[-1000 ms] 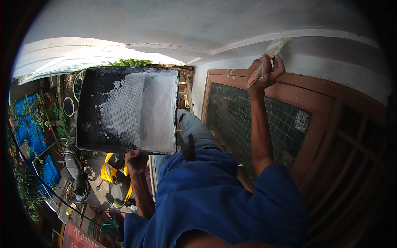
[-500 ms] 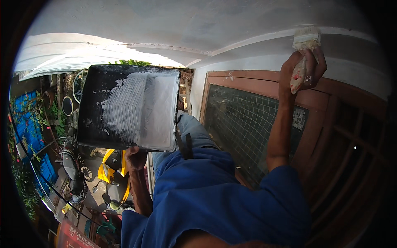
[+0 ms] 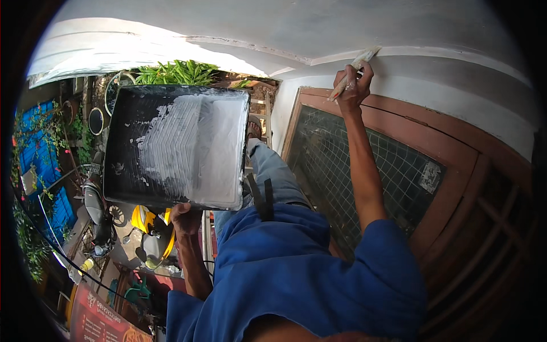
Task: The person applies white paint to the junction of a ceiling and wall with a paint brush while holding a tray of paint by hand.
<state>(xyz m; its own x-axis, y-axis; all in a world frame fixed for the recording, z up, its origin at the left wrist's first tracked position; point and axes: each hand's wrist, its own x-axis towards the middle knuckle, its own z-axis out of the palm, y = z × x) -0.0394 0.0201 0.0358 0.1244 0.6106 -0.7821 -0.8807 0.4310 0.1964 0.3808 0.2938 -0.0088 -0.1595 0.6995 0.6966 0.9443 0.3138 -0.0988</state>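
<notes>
My left hand grips the near edge of a black paint tray, its fingers partly hidden beneath it. White paint covers the tray's right part and streaks its ribbed slope. Up at the right, my right hand is closed round the handle of a paintbrush. The brush is tilted, seen nearly edge-on, with its bristles at the pale trim strip along the ceiling edge. Red marks show on its paint-smeared handle.
Below the trim is a brown-framed window with wire mesh. Beneath me on the left stand a dark motorcycle and a yellow one. A black cable crosses the lower left. Green leaves rise behind the tray.
My right hand has moved left along the trim with the paintbrush, which has turned from broad face to edge. The tray stays in my left hand, and my view has shifted slightly.
</notes>
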